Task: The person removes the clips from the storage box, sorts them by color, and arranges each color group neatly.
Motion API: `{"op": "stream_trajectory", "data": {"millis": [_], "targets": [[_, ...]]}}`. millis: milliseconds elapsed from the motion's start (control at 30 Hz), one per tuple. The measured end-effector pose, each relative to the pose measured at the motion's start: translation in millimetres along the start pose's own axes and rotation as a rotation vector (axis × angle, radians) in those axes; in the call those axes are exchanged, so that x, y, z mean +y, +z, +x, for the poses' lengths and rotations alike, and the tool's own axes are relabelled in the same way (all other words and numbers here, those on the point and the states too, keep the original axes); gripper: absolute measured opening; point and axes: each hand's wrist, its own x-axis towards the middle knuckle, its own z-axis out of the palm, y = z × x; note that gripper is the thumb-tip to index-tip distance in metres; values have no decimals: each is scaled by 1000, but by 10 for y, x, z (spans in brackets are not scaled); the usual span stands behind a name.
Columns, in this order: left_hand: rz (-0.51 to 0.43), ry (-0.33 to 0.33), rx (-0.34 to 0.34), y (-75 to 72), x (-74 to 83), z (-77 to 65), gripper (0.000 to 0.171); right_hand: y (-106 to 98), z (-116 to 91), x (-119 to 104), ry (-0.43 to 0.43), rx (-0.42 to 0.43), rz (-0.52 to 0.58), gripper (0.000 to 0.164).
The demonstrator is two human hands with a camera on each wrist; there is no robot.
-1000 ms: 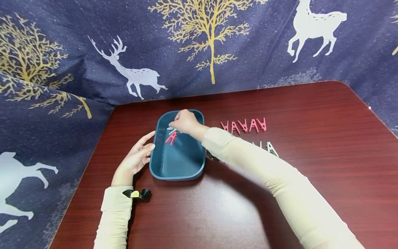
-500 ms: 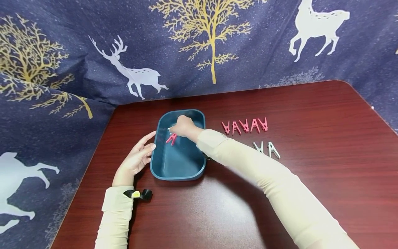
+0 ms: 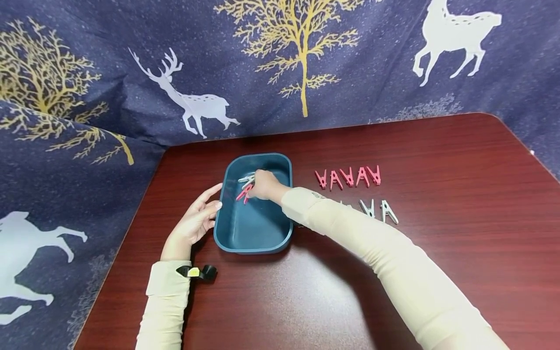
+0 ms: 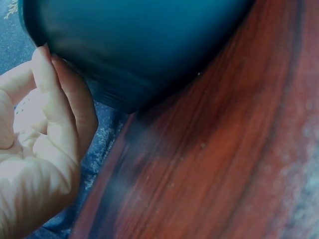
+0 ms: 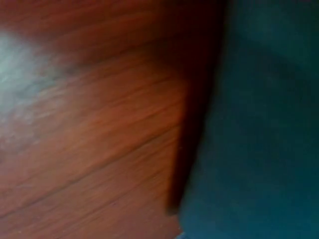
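A dark teal plastic bin (image 3: 253, 250) stands on the table. Against its left side rests my left hand (image 3: 198, 219), fingers extended and fingertips at the wall; the left wrist view shows these fingers (image 4: 47, 79) at the bin's outside. My right hand (image 3: 266, 185) reaches down inside the bin, fingers bent and their tips mostly hidden. Right at those fingers lies a red clothespin (image 3: 244, 193), partly covered by the hand; I cannot tell whether it is pinched. White clothespins (image 3: 246, 179) lie just behind it. In the right wrist view only the bin's wall (image 5: 259, 139) and tabletop show.
To the right of the bin, several red clothespins (image 3: 349, 177) form a row. In front of them are white clothespins (image 3: 368, 208), partly hidden behind the right sleeve (image 3: 350, 228). A patterned cloth (image 3: 258, 63) hangs behind the reddish-brown table (image 3: 459, 194).
My right hand has moved right and slightly toward me within the bin, from the white clothespins to beside the red one, uncovering the white ones. The left hand stays put.
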Motion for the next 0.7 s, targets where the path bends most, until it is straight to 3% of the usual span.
{"op": "stream_trajectory", "data": {"millis": [467, 700], "targets": [[-19, 3, 6, 6, 3, 3, 53, 114, 36, 43, -25, 39, -89, 60], [-36, 10, -12, 24, 20, -6, 54, 122, 49, 40, -17, 32, -113, 61]]}}
